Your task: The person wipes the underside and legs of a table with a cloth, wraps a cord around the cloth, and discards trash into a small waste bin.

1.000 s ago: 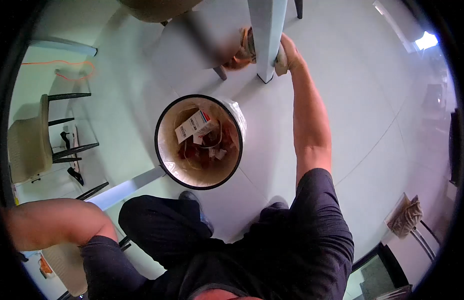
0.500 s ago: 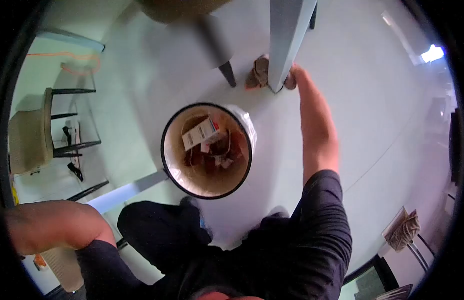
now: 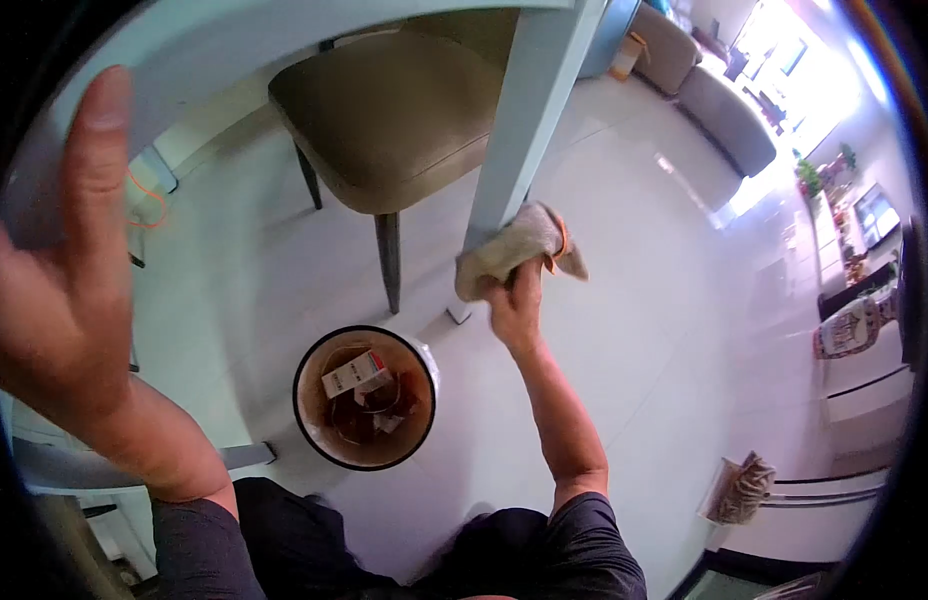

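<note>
My right hand point(image 3: 516, 305) grips a beige cloth point(image 3: 519, 247) with an orange edge, pressed against the lower part of a white table leg point(image 3: 532, 110). The cloth hides some of the fingers. At the far left my left hand point(image 3: 64, 290) is raised near the table's edge point(image 3: 199, 50), thumb up and fingers apart as far as they show, with nothing seen in it. Part of that hand is cut off by the frame's edge.
A round bin point(image 3: 424, 440) holding a white box and scraps stands on the floor below the leg. Behind it is a brown chair point(image 3: 394, 110). Sofas point(image 3: 724, 115) are at the upper right, and a crumpled cloth point(image 3: 744, 490) lies at the lower right.
The view has tilted up, showing more of the chair, table and room. My right hand and the cloth are now higher on the leg's near side. My left hand has come into view.
</note>
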